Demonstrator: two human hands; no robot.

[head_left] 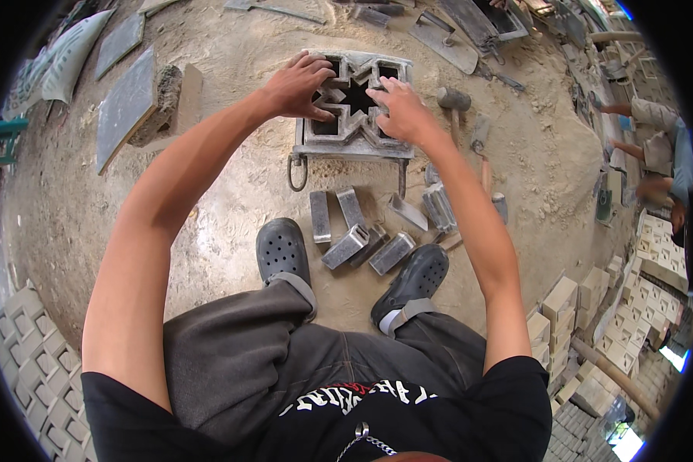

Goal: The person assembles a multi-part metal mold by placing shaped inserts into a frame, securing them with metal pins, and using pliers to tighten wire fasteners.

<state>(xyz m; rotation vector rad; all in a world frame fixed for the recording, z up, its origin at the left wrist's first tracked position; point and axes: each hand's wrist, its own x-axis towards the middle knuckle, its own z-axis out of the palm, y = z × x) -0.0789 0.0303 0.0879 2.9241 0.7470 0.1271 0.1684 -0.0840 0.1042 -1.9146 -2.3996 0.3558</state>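
Between my hands a grey concrete ventilation block [353,132] with a star-shaped centre opening and corner cells lies in a metal mould [339,149]. My left hand [294,86] reaches over its left side, fingers spread, the thumb at the lower left cell and the fingertips by the upper left one. On the right side rests my right hand [405,112], fingers apart, with fingertips near the star opening. Neither hand is closed around the block. A looped metal handle [297,174] hangs at the mould's near left; a short bar [402,179] projects at its near right.
Several metal block inserts [346,246] lie between the mould and my shoes. A mallet [453,99] and a trowel [480,135] sit on the sand to the right. Flat boards [127,108] stand left. Stacked blocks [560,300] and another person [658,146] are at right.
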